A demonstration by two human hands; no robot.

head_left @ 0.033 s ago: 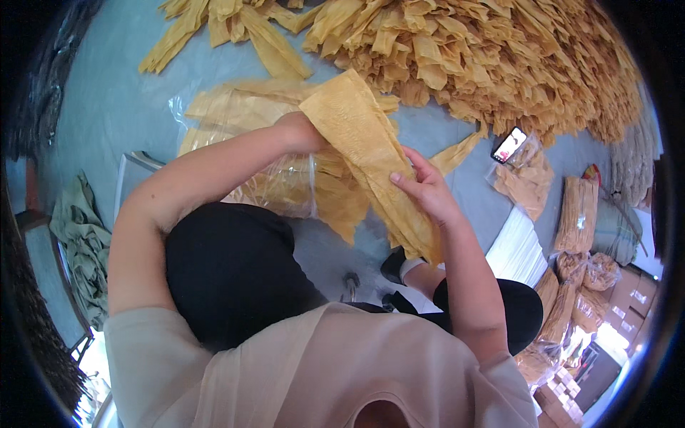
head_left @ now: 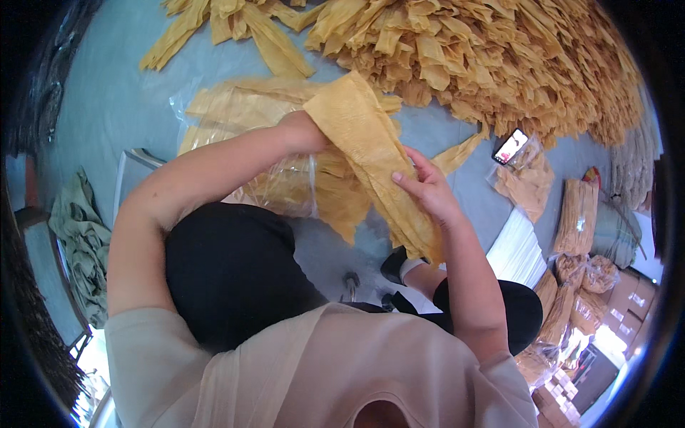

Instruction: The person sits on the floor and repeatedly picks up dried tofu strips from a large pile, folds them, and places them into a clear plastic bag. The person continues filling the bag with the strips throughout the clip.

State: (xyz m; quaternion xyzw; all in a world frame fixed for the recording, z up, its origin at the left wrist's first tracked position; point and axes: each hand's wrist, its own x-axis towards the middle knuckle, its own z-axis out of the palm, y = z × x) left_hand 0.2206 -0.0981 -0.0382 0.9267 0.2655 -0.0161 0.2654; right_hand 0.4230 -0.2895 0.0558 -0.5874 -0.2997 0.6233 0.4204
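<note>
A long folded stack of yellow, wrinkled tofu skin sheets slants between my two hands, its upper end to the left and its lower end near my right wrist. My left hand reaches behind the upper end, so its fingers are hidden by the sheets. My right hand grips the stack's right edge, with the thumb on top and fingers behind. Beneath the stack lies a clear plastic bag with more yellow sheets in and around it.
A large heap of yellow sheets fills the far right, with a smaller bunch at the far left. A lit phone lies beside a small bag of pieces. Bagged bundles and cardboard boxes stand at the right.
</note>
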